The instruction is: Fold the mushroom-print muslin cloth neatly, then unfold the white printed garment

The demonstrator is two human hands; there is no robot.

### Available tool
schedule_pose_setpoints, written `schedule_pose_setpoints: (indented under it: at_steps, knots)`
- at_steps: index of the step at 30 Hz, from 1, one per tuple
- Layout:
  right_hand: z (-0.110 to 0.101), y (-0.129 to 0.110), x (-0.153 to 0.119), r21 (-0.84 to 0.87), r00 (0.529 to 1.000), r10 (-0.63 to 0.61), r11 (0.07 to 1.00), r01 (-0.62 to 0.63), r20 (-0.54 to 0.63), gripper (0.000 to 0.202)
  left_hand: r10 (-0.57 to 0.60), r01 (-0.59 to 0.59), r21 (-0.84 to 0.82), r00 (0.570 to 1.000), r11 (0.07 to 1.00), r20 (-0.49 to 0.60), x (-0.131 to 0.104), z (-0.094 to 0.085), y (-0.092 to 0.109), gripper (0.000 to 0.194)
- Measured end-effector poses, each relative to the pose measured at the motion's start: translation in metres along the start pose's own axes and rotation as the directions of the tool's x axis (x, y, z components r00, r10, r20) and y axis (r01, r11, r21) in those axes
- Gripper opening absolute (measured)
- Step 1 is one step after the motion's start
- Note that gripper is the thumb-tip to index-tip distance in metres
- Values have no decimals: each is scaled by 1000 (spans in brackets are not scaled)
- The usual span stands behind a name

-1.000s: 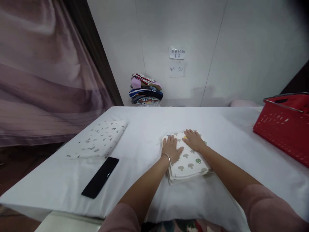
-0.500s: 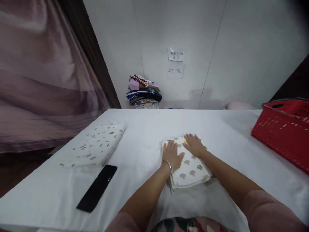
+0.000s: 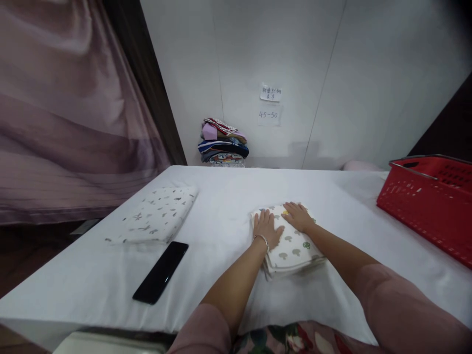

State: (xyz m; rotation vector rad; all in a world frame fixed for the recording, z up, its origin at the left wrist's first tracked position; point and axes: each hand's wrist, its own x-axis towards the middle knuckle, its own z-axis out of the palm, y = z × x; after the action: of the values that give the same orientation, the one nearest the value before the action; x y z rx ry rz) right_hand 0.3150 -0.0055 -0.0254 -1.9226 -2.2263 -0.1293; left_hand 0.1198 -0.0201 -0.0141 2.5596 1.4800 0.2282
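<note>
A folded white cloth with grey, green and yellow mushroom prints (image 3: pixel 295 251) lies on the white-covered table (image 3: pixel 221 196), close to my body. My left hand (image 3: pixel 267 230), with a bracelet at the wrist, rests flat on the cloth's left part. Farther back on the same cloth, my right hand (image 3: pixel 298 217) lies flat with its fingers stretched. Both hands press on the top layer and neither grasps it. Another folded white cloth with small dark prints (image 3: pixel 158 215) sits at the left of the table.
A black phone (image 3: pixel 161 273) lies left of my left arm. The red basket (image 3: pixel 427 206) stands at the table's right edge. Beyond the far edge, a stack of folded fabrics (image 3: pixel 223 144) is against the wall. A pink curtain (image 3: pixel 73 113) hangs at the left.
The camera view has shifted slightly, so the table's things appear a little displaced. Both hands remain flat on the mushroom-print cloth in nearly the same places.
</note>
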Motion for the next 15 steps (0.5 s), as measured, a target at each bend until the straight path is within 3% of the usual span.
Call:
schedule_pose_setpoints:
  at_steps: [15]
  knots:
    - [-3, -4, 3, 44, 999, 31, 999, -32, 28, 53, -9, 9, 16, 1000, 1000, -6, 0, 2, -1, 76]
